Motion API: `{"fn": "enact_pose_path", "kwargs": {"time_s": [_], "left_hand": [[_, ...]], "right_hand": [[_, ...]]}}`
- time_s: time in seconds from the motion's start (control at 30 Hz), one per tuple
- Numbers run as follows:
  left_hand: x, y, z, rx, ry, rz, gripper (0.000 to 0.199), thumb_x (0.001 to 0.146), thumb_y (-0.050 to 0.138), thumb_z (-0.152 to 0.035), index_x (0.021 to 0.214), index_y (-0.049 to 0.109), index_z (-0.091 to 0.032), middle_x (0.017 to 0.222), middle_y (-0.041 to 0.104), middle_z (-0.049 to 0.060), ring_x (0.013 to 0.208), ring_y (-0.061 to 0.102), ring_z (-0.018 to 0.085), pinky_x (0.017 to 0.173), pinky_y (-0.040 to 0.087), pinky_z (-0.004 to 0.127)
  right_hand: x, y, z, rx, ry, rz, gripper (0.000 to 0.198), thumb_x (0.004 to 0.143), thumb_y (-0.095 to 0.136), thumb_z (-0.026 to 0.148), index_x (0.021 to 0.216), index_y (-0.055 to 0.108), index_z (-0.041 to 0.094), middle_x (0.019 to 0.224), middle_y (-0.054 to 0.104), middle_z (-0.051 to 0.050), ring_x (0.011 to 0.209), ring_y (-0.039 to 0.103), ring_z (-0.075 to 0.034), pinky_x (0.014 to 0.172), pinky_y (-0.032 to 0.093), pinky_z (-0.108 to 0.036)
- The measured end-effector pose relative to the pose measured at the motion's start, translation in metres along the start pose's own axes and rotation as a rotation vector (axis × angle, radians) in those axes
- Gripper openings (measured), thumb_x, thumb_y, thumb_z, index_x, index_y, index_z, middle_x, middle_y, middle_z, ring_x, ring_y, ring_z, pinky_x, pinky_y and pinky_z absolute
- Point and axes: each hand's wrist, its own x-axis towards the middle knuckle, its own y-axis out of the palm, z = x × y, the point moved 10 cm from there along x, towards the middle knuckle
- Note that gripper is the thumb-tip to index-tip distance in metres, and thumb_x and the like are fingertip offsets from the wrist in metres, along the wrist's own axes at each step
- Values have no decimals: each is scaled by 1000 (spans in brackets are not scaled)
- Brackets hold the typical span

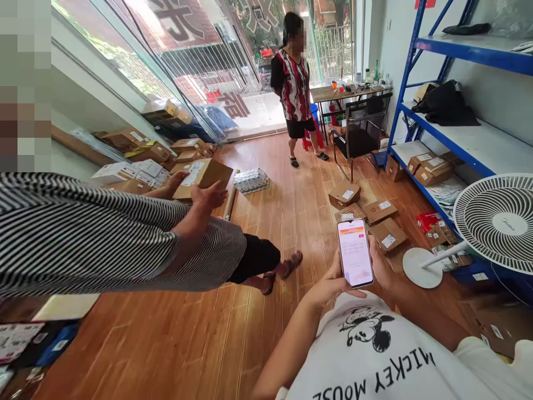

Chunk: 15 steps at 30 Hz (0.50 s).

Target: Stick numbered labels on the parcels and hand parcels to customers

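A smartphone (355, 255) with a lit, mostly white and pink screen is held upright in front of my white printed shirt (370, 350). My left hand (333, 283) is closed around its left side and lower edge, the thumb lying near the bottom. On the opposite side, my right hand (378, 264) grips the phone's right edge, its fingers partly hidden behind it. Several cardboard parcels (387, 236) with white labels lie on the floor just beyond the phone.
At left, a person in a striped shirt (125, 239) holds a cardboard box (212, 173). Another person (293, 89) stands near the glass door. A white fan (506, 222) and blue shelving (462, 136) are on the right. A chair (358, 136) and wrapped package (251, 181) stand farther off.
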Motion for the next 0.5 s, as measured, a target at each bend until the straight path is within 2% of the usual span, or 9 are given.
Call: {"fn": "enact_pose_path", "kwargs": {"time_s": [0.1,0.23,0.37,0.5], "left_hand": [[0,-4,-7,7,17,-56,121,58,60,-3,152,0,-51,156,36,3,125,52,32,77,61,35],[-2,-7,-14,22,28,-98,121,63,60,-4,151,-8,-50,152,41,6,116,59,30,69,62,30],[-3,-8,-14,-31,14,-115,122,59,59,-7,151,-10,-48,150,44,8,111,61,30,60,60,26],[-2,-11,-11,-85,8,-153,121,59,59,-12,152,-12,-43,146,47,10,109,61,31,58,61,28]], "right_hand": [[-5,5,17,-124,-47,80,50,87,53,65,119,59,28,117,67,-7,113,60,-26,101,47,-45],[-10,26,15,-23,31,305,40,85,61,44,121,57,28,115,69,-6,105,64,-25,91,53,-43],[-12,26,5,-28,37,305,48,75,66,25,121,54,29,110,70,-4,101,65,-23,87,55,-41],[-15,28,1,-46,20,321,61,69,66,17,126,46,30,111,68,-4,100,65,-22,86,55,-41]]}}
